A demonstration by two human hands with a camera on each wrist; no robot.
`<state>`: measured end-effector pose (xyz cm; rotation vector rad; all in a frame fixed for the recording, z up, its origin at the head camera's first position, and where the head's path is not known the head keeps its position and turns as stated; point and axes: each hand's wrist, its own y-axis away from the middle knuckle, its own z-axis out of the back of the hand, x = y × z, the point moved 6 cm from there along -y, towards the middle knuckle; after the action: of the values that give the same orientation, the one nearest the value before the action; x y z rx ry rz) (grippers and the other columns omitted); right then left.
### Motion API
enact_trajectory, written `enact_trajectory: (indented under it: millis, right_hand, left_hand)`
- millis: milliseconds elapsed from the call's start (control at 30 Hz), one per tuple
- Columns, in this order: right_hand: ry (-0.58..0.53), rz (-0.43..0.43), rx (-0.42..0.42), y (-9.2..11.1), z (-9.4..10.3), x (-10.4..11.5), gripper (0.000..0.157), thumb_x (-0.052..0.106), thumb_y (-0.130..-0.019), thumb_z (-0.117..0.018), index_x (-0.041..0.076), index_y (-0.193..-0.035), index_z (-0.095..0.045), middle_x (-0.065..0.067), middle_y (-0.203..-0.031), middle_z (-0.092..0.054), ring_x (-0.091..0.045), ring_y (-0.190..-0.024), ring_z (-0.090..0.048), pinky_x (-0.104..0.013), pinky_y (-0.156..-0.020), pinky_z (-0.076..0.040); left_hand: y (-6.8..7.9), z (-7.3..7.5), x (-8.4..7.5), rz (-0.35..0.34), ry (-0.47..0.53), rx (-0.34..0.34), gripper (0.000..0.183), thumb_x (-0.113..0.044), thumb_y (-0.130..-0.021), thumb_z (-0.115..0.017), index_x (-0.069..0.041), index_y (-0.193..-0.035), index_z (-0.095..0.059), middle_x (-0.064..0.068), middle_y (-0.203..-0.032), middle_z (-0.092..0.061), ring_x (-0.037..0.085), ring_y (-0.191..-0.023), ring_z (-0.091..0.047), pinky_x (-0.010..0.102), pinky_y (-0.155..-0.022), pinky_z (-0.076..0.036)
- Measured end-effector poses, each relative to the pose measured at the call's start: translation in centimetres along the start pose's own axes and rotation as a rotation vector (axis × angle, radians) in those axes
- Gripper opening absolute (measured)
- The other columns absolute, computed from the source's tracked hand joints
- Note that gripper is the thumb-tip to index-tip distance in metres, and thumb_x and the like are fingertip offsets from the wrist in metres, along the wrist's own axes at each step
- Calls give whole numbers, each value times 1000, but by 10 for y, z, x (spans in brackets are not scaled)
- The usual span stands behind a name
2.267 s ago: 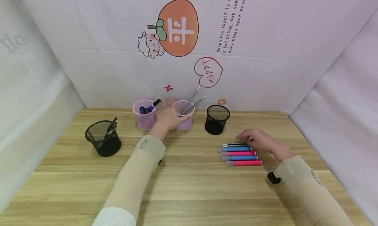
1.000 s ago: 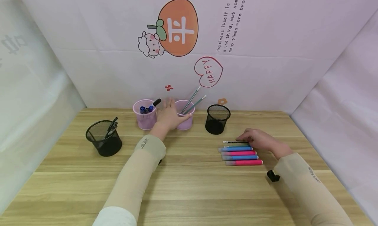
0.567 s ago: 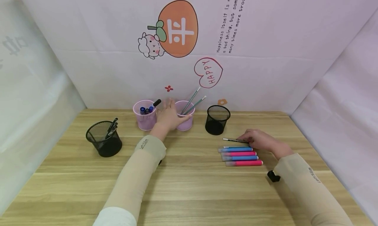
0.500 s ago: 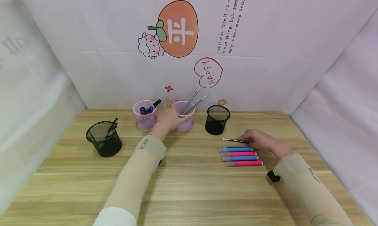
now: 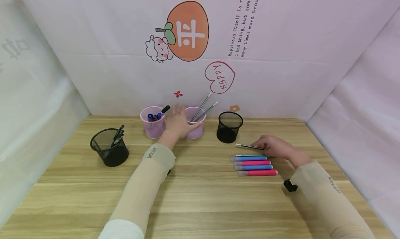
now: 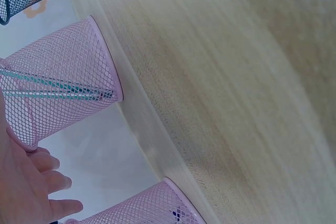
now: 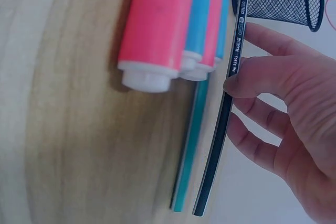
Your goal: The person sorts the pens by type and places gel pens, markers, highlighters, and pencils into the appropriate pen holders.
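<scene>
Near the back of the table, my left hand (image 5: 177, 125) reaches between two pink mesh cups with fingers extended. Its thumb lies across the front rim of the right pink cup (image 5: 194, 132), which holds two teal pencils (image 5: 204, 111). Beside its fingers stands the left pink cup (image 5: 153, 129), with several pens inside. My right hand (image 5: 273, 147) pinches a black pencil (image 7: 215, 148) between thumb and fingers, its white eraser end pointing left. A teal pencil (image 7: 189, 148) lies just below it, beside a row of blue and pink markers (image 5: 261, 173).
An unfilled black mesh cup (image 5: 227, 133) stands to the right of the pink cups. Another black mesh cup (image 5: 114, 155), holding several black pens, is at the left. White cloth (image 5: 281, 86) hangs behind and at both sides of the wooden table (image 5: 200, 204).
The black pencil, earlier lying alongside the teal one, is now in my right hand's pinch, shifted away from the markers with its eraser end raised. My left hand has stayed in place.
</scene>
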<state>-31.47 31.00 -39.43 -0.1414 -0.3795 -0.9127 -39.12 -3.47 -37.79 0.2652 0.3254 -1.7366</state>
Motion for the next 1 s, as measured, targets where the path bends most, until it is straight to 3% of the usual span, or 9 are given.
enact_trajectory:
  millis: [333, 600, 1000]
  right_hand:
    - [39, 20, -4, 0, 13, 11, 36, -11, -89, -71, -1, -123, -73, -6, -96, -66, -18, -86, -63, -35, -74, -58]
    - [34, 30, -13, -1, 28, 25, 47, -19, -85, -65, 2, -127, -72, -7, -103, -67, -21, -91, -63, -31, -69, -55]
    - [36, 90, -89, -4, 48, 50, 50, -18, -85, -64, 4, -128, -72, -2, -101, -66, -15, -82, -59, -29, -67, -56]
  left_hand:
    - [0, 1, 0, 1, -3, 1, 118, -81, -87, -52, 1, -162, -13, 20, -170, -10, 40, -155, -6, 64, -120, -15]
    - [0, 1, 0, -4, 6, -5, 118, -81, -87, -53, 2, -162, -15, 20, -170, -11, 40, -155, -7, 65, -119, -17]
    - [-1, 0, 1, 2, 1, 19, 119, -81, -87, -52, 2, -162, -11, 20, -170, -8, 39, -156, -4, 64, -120, -15]
